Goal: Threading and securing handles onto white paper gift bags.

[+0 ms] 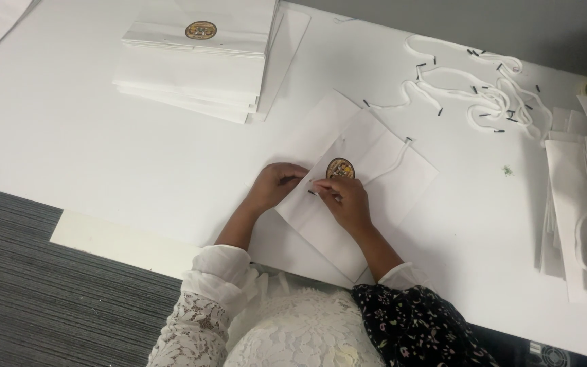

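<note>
A flat white paper bag with a round brown sticker lies tilted on the white table. My left hand grips the bag's upper left edge. My right hand pinches the black tip of a white cord at the bag's edge, just below the sticker. The cord runs up and right across the bag to its other black tip near the far edge.
A stack of flat white bags with the same sticker sits at the back left. A tangle of white cords with black tips lies at the back right. More folded white bags are piled at the right edge. Grey carpet lies left below.
</note>
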